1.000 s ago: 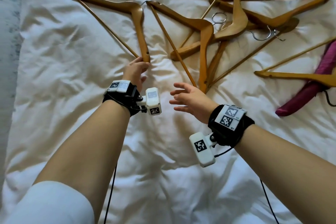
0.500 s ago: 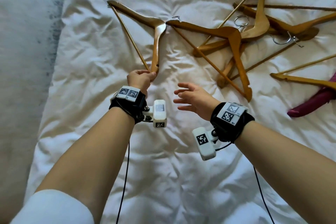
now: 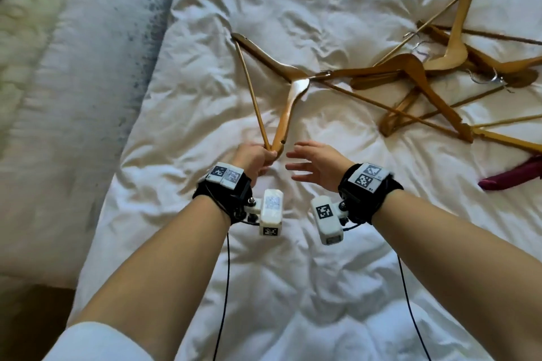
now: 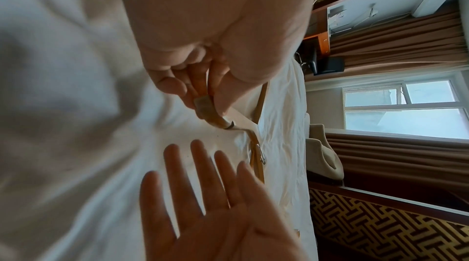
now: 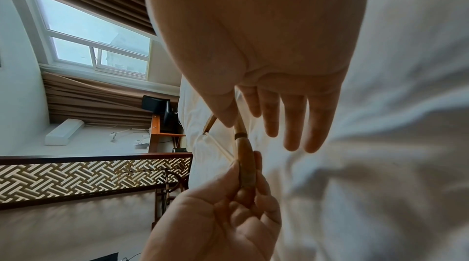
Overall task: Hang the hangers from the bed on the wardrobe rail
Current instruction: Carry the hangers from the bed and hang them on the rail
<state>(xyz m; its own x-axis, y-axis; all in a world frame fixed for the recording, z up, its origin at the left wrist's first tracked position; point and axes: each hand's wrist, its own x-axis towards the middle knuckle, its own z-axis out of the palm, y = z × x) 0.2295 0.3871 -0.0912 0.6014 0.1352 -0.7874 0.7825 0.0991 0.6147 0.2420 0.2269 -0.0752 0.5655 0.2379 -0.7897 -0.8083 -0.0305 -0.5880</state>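
Note:
My left hand [image 3: 258, 157] grips the near corner of a wooden hanger [image 3: 289, 102], where its shoulder arm and bottom bar meet; the rest of the hanger lies on the white duvet [image 3: 293, 287]. The left wrist view shows my fingers [image 4: 172, 82] curled round that wooden end [image 4: 204, 104]. Beside it, my right hand [image 3: 313, 164] hovers with fingers spread and straight, holding nothing, a little to the right of the gripped corner. In the right wrist view the hanger end [image 5: 245, 157] lies between both hands. Several more wooden hangers [image 3: 419, 82] sit tangled at the right.
A dark red padded hanger [image 3: 525, 176] lies at the right edge of the bed. The bed's left edge [image 3: 152, 38] borders a pale blue-grey carpet [image 3: 73, 97]. Black cables [image 3: 224, 287] hang from both wrist cameras over the duvet.
My left hand has drawn the hanger's corner toward me and closed round it. The right hand has moved left, closer to that corner. The view has shifted rightward across the bed.

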